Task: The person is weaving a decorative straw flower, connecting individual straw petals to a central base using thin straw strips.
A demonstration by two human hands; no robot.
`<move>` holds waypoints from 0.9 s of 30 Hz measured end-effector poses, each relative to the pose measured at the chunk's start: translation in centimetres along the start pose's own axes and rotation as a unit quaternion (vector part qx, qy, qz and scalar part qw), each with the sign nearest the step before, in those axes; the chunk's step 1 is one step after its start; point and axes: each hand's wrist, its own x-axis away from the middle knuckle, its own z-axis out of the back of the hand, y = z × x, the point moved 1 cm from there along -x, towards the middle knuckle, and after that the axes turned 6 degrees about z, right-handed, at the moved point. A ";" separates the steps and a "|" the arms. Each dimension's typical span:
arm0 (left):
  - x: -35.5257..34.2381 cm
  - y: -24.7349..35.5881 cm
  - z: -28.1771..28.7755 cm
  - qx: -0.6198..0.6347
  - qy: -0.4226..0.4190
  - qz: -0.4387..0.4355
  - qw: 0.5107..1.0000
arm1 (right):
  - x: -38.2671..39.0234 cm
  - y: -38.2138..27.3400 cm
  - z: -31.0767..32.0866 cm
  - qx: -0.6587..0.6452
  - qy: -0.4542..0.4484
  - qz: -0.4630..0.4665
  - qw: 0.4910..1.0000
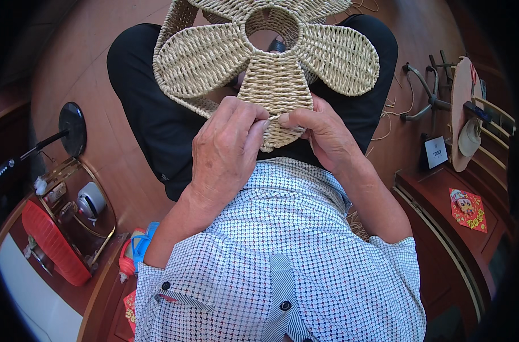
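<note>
A flower-shaped basket of woven pale straw [274, 80] rests across my lap, with rounded petals around a round central hole. Its lowest petal points toward me and lies between my hands. My left hand [228, 142] is closed over that petal's left side, thumb and forefinger pinched together at a short straw strand [275, 117]. My right hand [322, 128] grips the petal's right edge, thumb on top and the other fingers partly hidden beneath. The two thumbs are close together near the petal's tip.
Loose straw strands [388, 111] lie on the brown floor to the right, near a metal-legged stand [422, 94] and a round board [462, 114]. At left are a black round base [72, 128], a red plastic basket [54, 242] and a gold-rimmed rack [108, 194].
</note>
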 end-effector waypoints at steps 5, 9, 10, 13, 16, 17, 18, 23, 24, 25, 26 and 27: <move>0.0 0.1 0.0 -0.007 -0.002 -0.001 1.000 | -0.3 0.4 -0.1 -0.040 0.001 -0.004 0.999; 0.0 0.1 -0.2 -0.010 0.000 -0.007 1.000 | -0.4 0.7 0.0 -0.085 -0.004 0.003 0.996; 0.0 0.1 -0.3 -0.014 -0.002 -0.012 1.000 | -0.4 0.8 0.1 -0.101 -0.012 0.000 0.995; 0.1 0.4 -0.3 -0.021 -0.005 -0.015 1.000 | -0.6 1.1 0.6 -0.116 -0.029 -0.011 0.993; 0.1 0.6 -0.4 -0.040 -0.001 -0.023 0.999 | -0.2 0.7 0.0 -0.120 -0.019 -0.004 0.993; 0.1 0.7 -0.4 -0.055 0.003 -0.034 0.998 | -0.3 0.7 0.1 -0.120 -0.019 -0.003 0.993; 0.1 0.7 -0.4 -0.055 0.002 -0.035 0.998 | -0.3 0.9 0.3 -0.119 -0.023 -0.006 0.993; -0.3 1.5 0.1 -0.151 -0.022 -0.089 0.984 | -0.5 1.0 0.6 -0.119 -0.041 -0.011 0.992; -0.5 1.6 0.2 -0.152 -0.023 -0.091 0.984 | -0.5 1.0 0.7 -0.118 -0.041 -0.010 0.992; -0.7 1.7 0.2 -0.161 -0.013 -0.110 0.981 | -0.5 1.0 0.7 -0.117 -0.041 -0.009 0.992; -0.9 1.7 0.2 -0.171 -0.004 -0.129 0.977 | -0.6 1.1 0.9 -0.119 -0.041 -0.008 0.992; -1.0 1.7 0.2 -0.172 -0.005 -0.131 0.976 | -0.6 1.1 1.0 -0.118 -0.047 -0.010 0.992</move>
